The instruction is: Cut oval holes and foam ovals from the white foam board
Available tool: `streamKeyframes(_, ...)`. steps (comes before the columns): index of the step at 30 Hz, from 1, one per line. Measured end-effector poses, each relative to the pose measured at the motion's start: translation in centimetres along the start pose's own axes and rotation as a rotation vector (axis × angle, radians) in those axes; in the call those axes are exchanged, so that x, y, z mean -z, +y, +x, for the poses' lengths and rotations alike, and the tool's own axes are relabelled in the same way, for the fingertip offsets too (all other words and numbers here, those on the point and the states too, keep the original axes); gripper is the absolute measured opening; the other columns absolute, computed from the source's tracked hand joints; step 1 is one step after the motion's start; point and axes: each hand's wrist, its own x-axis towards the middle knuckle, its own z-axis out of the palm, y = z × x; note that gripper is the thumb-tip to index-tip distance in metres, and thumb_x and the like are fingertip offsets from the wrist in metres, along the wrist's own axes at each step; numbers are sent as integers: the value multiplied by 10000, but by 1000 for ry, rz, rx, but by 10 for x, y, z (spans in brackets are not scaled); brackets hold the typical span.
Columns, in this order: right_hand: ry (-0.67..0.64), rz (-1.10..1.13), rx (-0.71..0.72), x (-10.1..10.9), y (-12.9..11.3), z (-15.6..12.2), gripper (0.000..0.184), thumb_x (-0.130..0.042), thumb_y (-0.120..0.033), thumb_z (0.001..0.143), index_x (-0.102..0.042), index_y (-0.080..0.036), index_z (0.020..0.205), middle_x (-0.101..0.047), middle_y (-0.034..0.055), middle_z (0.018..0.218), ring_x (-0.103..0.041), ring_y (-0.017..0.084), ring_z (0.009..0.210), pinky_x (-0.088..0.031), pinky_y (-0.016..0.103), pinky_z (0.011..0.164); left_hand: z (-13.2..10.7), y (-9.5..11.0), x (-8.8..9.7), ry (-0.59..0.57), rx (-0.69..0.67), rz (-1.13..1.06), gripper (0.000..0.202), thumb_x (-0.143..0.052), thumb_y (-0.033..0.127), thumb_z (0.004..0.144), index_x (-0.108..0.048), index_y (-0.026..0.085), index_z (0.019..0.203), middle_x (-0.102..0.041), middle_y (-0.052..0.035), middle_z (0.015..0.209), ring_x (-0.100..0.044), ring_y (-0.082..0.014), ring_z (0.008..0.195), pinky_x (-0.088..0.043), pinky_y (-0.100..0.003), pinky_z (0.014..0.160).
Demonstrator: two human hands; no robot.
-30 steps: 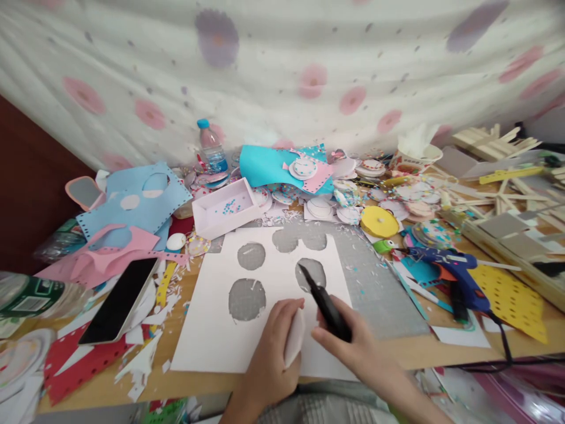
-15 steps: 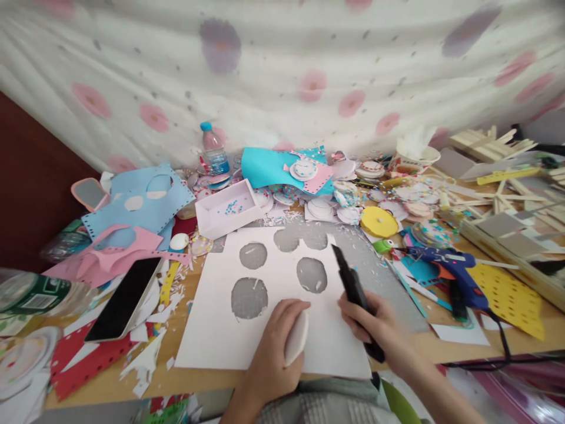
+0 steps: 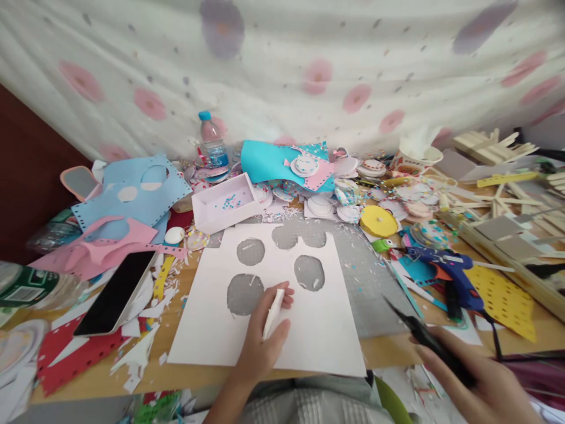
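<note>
A thick white disc (image 3: 274, 312), seen nearly edge-on, is held between the fingers and thumb of my left hand (image 3: 265, 335). That hand is over a white foam sheet (image 3: 198, 335) with several round holes cut in it. My right hand (image 3: 477, 377) grips a black utility knife (image 3: 441, 347), its blade pointing up and to the left, off to the right of the sheet. Under the sheet lies a grey cutting mat (image 3: 366, 282), which shows through the holes.
At left lie a phone (image 3: 117, 294), red felt (image 3: 57, 359) and white scraps. Behind stand a white box (image 3: 225, 206) and a water bottle (image 3: 213, 141) among several decorated discs. At right are a blue glue gun (image 3: 459, 277), yellow felt (image 3: 503, 300) and wooden sticks (image 3: 494, 144).
My right hand has moved right with the knife, away from the sheet. My left hand has turned the disc more edge-on and shifted slightly left and up.
</note>
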Motion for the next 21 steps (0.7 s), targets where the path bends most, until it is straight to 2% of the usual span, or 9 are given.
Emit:
streamKeyframes(2,-133,36,134,-11,-31,9,218,-529,-466,891,-632,-283,950,-758,82,858,-723,285,747,-524,308,542,-4,0,1,-33,-48,7,472,-520,198,860,-458,252,1325,-549,-75,1258,-524,-225,1101,-379,-409,1024)
streamKeyframes(5,-395,22,350,-20,-72,25,221,-490,-420,926,-601,-247,843,-671,0,602,-628,171,483,-422,237,435,-8,-1,0,-83,-95,-2,569,-515,142,803,-428,284,1347,-468,-68,1339,-454,-247,1210,-335,-416,1065)
streamKeyframes(8,-446,-34,470,-26,-96,33,236,-512,-420,919,-561,-225,795,-642,-14,584,-606,154,474,-368,239,459,-8,-4,-2,-109,-98,24,683,-504,33,701,-441,298,1328,-441,-56,1346,-411,-255,1266,-264,-437,1111)
streamKeyframes(12,-484,-86,555,-37,-108,32,257,-495,-436,934,-536,-219,803,-647,-1,641,-624,172,555,-324,257,511,-4,-7,-3,-110,-91,28,798,-461,-43,594,-449,302,1314,-452,-47,1302,-420,-240,1255,-255,-432,1117)
streamKeyframes(21,-510,-68,574,-49,-115,32,294,-460,-458,957,-485,-221,784,-621,3,675,-606,177,589,-294,267,524,-1,-3,-2,-92,-61,30,870,-512,-54,536,-436,302,1326,-491,-38,1237,-482,-233,1145,-348,-407,1049)
